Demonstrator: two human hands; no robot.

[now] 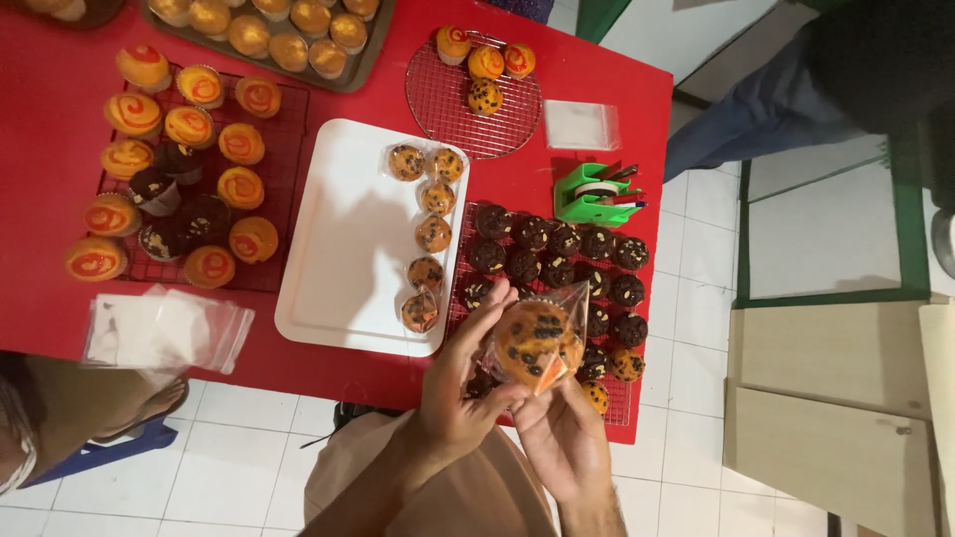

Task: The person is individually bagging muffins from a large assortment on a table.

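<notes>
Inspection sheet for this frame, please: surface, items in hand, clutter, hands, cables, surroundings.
Surface: red table over white floor tiles.
Job's things: orange chocolate-chip muffin in a clear plastic bag; bagged muffins on a white rectangular tray.
Clutter: dark wire rack of chocolate muffins, green tape dispenser, stack of clear bags.
Hands: left hand and right hand both hold the bagged muffin.
Cables: nothing seen.
Surroundings: another person's leg.

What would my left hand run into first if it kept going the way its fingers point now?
Likely the dark chocolate muffins on the wire rack beyond the bagged muffin the left hand holds; depth is unclear.
</notes>
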